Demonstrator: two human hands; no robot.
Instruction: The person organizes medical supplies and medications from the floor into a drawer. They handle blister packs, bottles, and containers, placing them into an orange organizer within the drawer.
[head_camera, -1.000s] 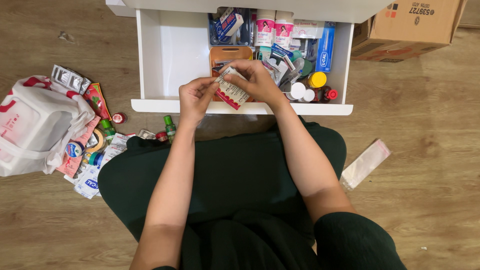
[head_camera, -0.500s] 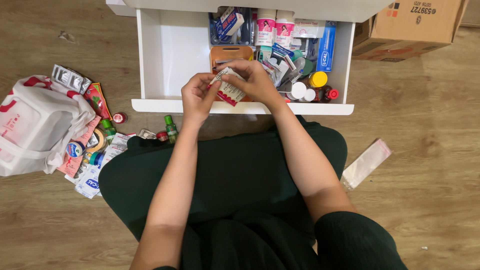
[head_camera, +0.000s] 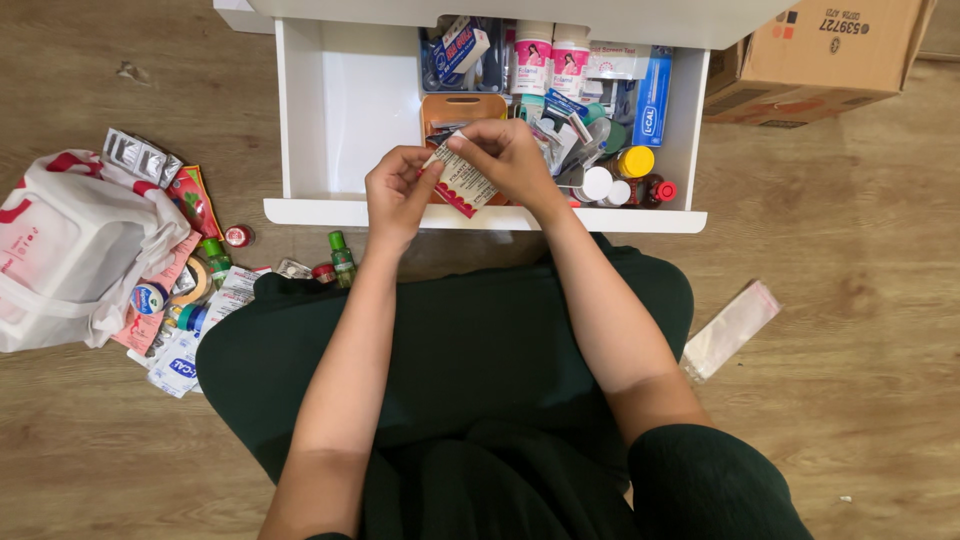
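Both hands hold a small white carton with a red end (head_camera: 462, 183) over the front of an open white drawer (head_camera: 340, 212). My left hand (head_camera: 397, 192) pinches its upper left corner, where a flap stands up. My right hand (head_camera: 512, 160) grips the carton from the right and covers its top. Behind the carton, an orange tray (head_camera: 460, 107) lies in the drawer. The right half of the drawer is packed with medicine boxes, white bottles with pink labels (head_camera: 549, 55), a blue box (head_camera: 651, 96) and small capped jars (head_camera: 634, 159).
On the wooden floor at left lie a white and red bag (head_camera: 70, 255), blister packs (head_camera: 140, 158), tape rolls, sachets and two small green bottles (head_camera: 341, 255). A cardboard box (head_camera: 820, 50) stands at the top right. An empty clear sleeve (head_camera: 730, 328) lies at the right. My dark green lap fills the foreground.
My left thumb and fingers have shifted slightly up along the carton's corner, and the carton has tipped a little. Otherwise nothing has moved.
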